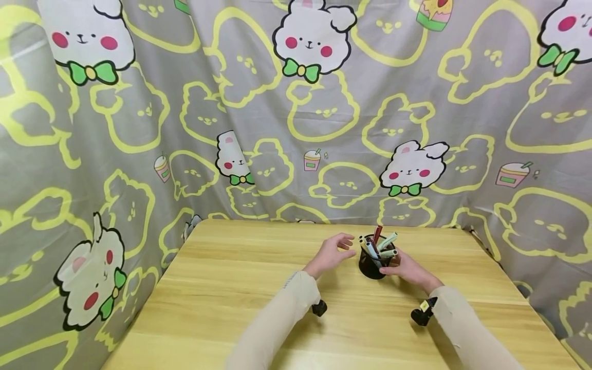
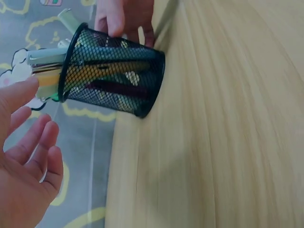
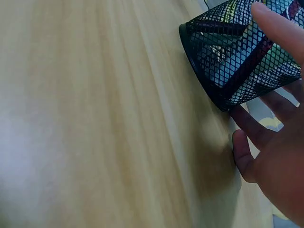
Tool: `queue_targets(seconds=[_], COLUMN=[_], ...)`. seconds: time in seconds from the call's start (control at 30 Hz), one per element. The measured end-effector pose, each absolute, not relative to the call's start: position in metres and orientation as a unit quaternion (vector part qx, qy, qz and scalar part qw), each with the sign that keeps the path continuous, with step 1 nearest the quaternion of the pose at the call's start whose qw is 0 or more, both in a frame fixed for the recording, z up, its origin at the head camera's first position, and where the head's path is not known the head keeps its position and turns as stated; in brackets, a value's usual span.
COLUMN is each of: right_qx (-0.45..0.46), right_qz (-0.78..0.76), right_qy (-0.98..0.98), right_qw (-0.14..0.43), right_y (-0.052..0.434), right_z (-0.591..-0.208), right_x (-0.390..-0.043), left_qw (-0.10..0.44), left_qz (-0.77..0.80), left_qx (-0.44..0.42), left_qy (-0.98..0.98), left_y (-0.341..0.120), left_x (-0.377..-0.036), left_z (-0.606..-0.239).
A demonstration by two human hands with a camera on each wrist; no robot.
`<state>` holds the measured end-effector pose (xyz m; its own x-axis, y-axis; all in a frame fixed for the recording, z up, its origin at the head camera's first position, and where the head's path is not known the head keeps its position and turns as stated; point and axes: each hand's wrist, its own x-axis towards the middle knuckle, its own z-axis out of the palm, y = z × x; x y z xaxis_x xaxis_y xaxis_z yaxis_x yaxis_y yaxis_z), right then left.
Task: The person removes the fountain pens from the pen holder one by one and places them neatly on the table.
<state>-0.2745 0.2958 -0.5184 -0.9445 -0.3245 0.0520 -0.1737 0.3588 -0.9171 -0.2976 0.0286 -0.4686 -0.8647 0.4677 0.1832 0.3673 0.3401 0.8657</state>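
Observation:
A black mesh pen cup stands on the wooden table, full of pens, among them a dark red pen and a light green pen. My right hand grips the cup from its right side; the right wrist view has the thumb on the near side of the mesh and other fingers behind and below. To the left of the cup is my left hand, fingers loosely extended and holding nothing. In the left wrist view its index fingertip is close to the pen ends; whether they touch I cannot tell.
The light wooden table reaches back to a grey curtain printed with white bunnies and yellow outlines. More curtain hangs along the left and right sides. A black wrist camera sits under the right cuff, another black device at the left cuff.

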Motion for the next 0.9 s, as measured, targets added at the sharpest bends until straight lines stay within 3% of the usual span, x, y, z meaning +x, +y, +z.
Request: queue_targets(seconds=[0.9], right_qx=[-0.165], right_qz=[-0.571], right_qy=[0.801], right_qw=[0.077], right_y=[0.296], right_z=[-0.526], right_x=[-0.282], left_qw=[0.025], left_qz=[0.545], left_qx=[0.268], left_qy=[0.794], left_y=[0.056], left_x=[-0.307], left_z=[-0.471])
